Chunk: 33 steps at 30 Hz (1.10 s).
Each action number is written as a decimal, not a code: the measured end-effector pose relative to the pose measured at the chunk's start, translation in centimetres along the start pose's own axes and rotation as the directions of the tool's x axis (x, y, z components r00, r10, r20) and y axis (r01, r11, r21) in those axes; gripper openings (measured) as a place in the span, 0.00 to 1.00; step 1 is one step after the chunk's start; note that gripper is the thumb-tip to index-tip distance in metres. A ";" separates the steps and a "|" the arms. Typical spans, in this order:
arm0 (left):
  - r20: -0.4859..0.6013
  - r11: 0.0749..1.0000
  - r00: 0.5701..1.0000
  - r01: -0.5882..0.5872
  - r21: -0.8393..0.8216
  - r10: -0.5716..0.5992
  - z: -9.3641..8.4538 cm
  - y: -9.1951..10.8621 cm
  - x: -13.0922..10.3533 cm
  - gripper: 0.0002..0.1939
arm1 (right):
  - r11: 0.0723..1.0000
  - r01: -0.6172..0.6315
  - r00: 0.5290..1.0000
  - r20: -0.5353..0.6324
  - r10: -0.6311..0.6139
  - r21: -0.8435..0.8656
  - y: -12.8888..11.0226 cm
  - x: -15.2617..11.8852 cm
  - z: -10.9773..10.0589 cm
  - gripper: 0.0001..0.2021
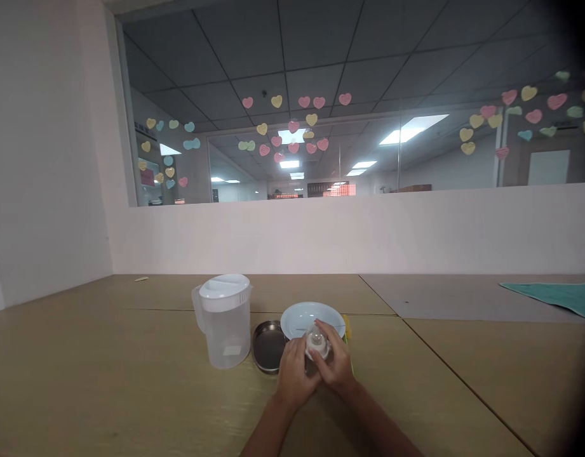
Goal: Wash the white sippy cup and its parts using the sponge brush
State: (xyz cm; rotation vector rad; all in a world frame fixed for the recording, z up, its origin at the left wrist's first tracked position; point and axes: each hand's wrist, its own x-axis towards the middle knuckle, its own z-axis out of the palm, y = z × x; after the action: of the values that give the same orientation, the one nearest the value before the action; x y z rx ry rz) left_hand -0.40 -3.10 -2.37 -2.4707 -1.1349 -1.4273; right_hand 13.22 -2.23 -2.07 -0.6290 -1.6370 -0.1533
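Both hands are closed around a small baby bottle point(317, 341) with a white collar and a clear domed top. My left hand point(295, 373) wraps its side from the left, and its fingers hide the lower part. From the right, my right hand point(338, 360) grips the top, with fingers over the dome and the thumb at the collar. Just beyond the hands is a pale blue-white bowl point(292, 315). A round dark metal pan point(267, 346) lies to the left of my left hand, partly covered by it.
A translucent plastic pitcher point(228, 333) with a white lid stands left of the pan. Something yellow point(348, 327) shows beside the bowl, mostly hidden. A teal cloth point(559, 295) lies at the far right of the wooden table point(130, 381). Behind runs a low wall point(321, 238) under a window.
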 end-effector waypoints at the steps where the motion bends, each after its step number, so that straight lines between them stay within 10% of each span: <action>1: -0.003 1.000 1.000 0.002 -0.002 -0.002 0.0 0.1 0.0 0.22 | 1.000 0.030 1.000 0.001 -0.030 -0.009 0.1 -0.1 0.0 0.26; 28: -0.006 1.000 1.000 0.020 -0.021 -0.020 0.0 0.3 0.2 0.14 | 0.994 0.077 0.997 0.032 -0.074 -0.075 0.1 -0.1 -0.2 0.26; 33: 0.009 0.999 1.000 0.029 -0.017 -0.028 -0.2 0.6 0.2 0.17 | 0.994 -0.100 0.992 -0.084 0.095 -0.050 -0.4 0.3 -0.1 0.24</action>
State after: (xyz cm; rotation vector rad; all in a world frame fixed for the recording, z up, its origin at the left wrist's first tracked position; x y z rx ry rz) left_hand -0.11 -3.50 -1.87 -2.4844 -1.1689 -1.4416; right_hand 13.09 -2.51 -1.69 -0.7338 -1.5244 -0.1505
